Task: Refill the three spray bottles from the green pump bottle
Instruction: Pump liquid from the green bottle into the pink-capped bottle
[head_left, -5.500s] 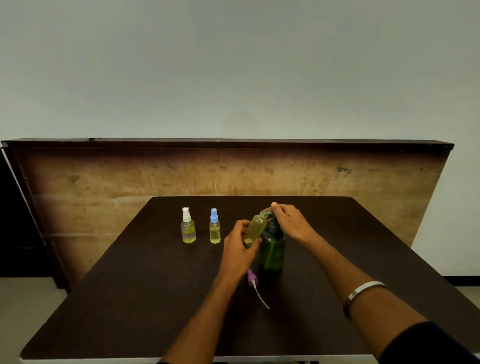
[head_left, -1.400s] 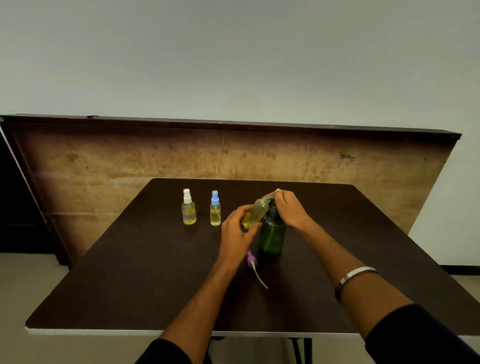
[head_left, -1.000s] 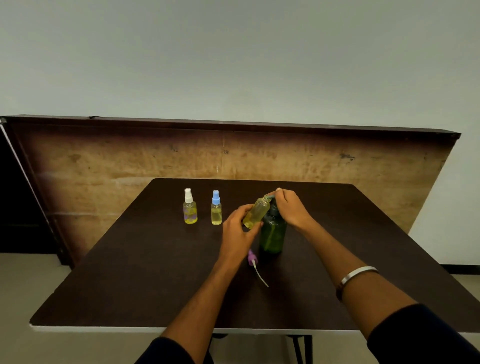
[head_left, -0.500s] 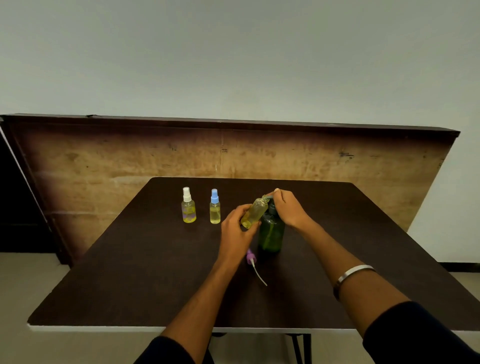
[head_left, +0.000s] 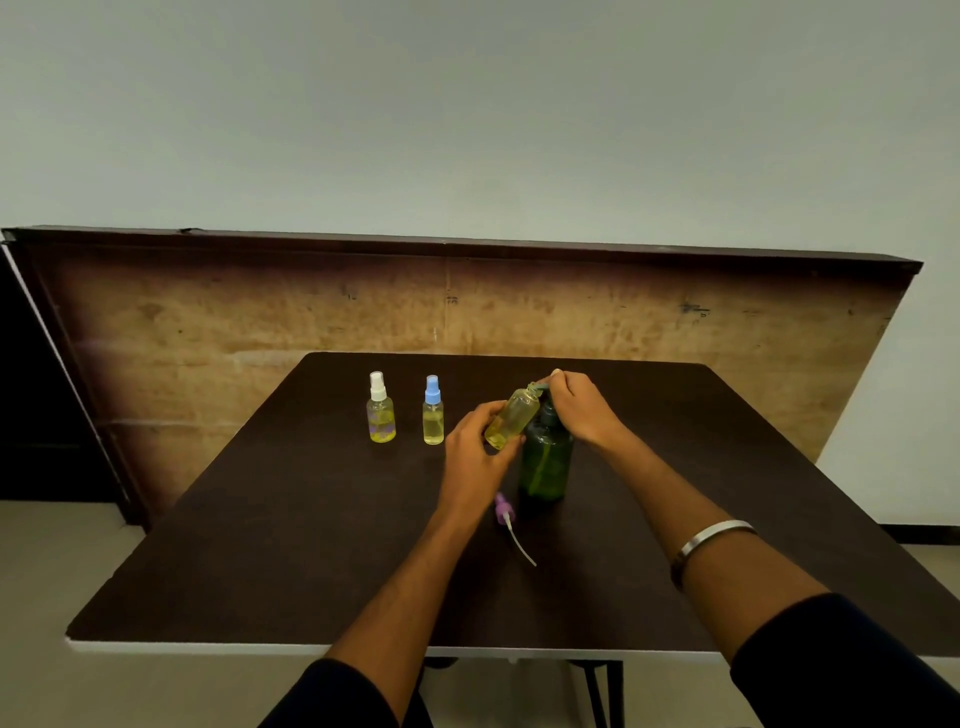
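The green pump bottle (head_left: 545, 465) stands mid-table. My right hand (head_left: 579, 410) lies over its pump head, fingers curled on the spout. My left hand (head_left: 475, 449) holds an uncapped small bottle (head_left: 511, 418) of yellow liquid, tilted with its mouth at the spout. Its purple spray cap (head_left: 503, 511) with a white tube lies on the table in front of the green bottle. Two capped spray bottles stand at the back left: a white-capped one (head_left: 381, 410) and a blue-capped one (head_left: 432, 413), both holding yellow liquid.
The dark brown table (head_left: 291, 545) ends in a white front edge near me. A tall wooden board (head_left: 208, 332) leans against the wall behind it. A metal bangle (head_left: 709, 540) sits on my right wrist.
Over the past seconds both hands have kept the same hold at the pump spout. The view shifted slightly; the bottles on the table have not moved.
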